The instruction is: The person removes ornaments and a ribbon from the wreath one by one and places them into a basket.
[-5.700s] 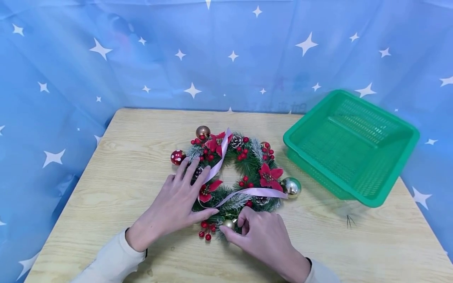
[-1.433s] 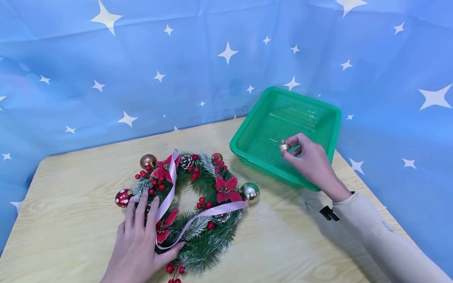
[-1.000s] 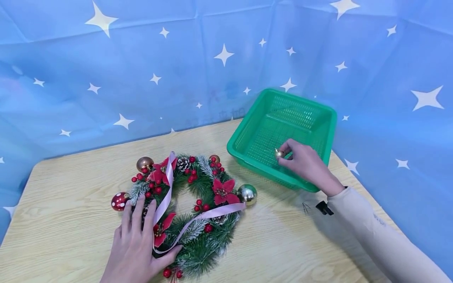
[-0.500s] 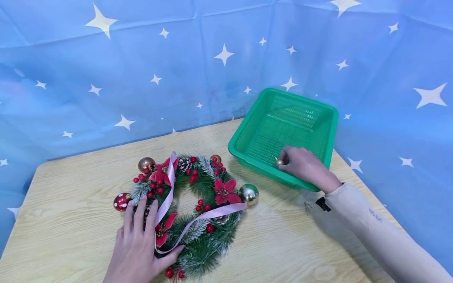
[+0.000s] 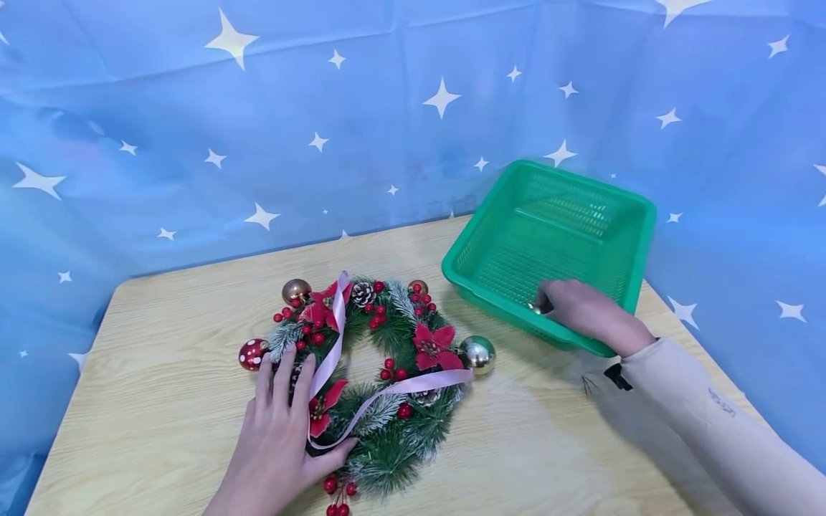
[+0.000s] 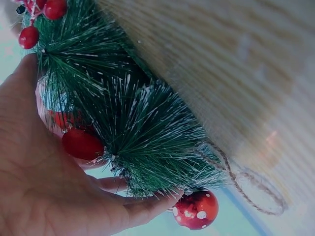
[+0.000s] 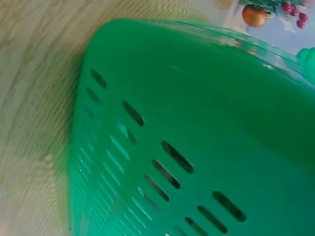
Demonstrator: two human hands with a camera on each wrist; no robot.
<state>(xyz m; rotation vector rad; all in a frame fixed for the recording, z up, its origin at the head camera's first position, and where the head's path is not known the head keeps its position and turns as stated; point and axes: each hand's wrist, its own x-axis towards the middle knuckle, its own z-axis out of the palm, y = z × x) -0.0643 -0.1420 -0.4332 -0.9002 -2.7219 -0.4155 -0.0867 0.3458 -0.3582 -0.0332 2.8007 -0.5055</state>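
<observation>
A green pine wreath point(image 5: 393, 459) with red poinsettias, berries, pinecones, baubles and a loose lilac ribbon point(image 5: 413, 385) lies on the table. My left hand point(image 5: 274, 430) rests on its left side, fingers spread and nearly straight, thumb toward the lower edge. In the left wrist view, the palm faces the pine needles point(image 6: 147, 132), close to a red spotted bauble point(image 6: 196, 210). Low inside the green plastic basket point(image 5: 497, 304), my right hand point(image 5: 584, 308) pinches a small gold bauble point(image 5: 534, 308), mostly hidden by the fingers. The right wrist view shows mainly the basket's slotted wall point(image 7: 197, 98).
A silver-gold bauble point(image 5: 477, 355) sticks out at the wreath's right, toward the basket. Thin dark bits point(image 5: 589, 385) lie on the wooden table point(image 5: 529, 444) near the basket's front corner. Behind the table hangs a blue star-patterned cloth point(image 5: 387, 93).
My right hand has taken the small gold bauble from the wreath's lower edge to the basket, then lowered it inside. My left hand stays on the wreath. The head view has turned.
</observation>
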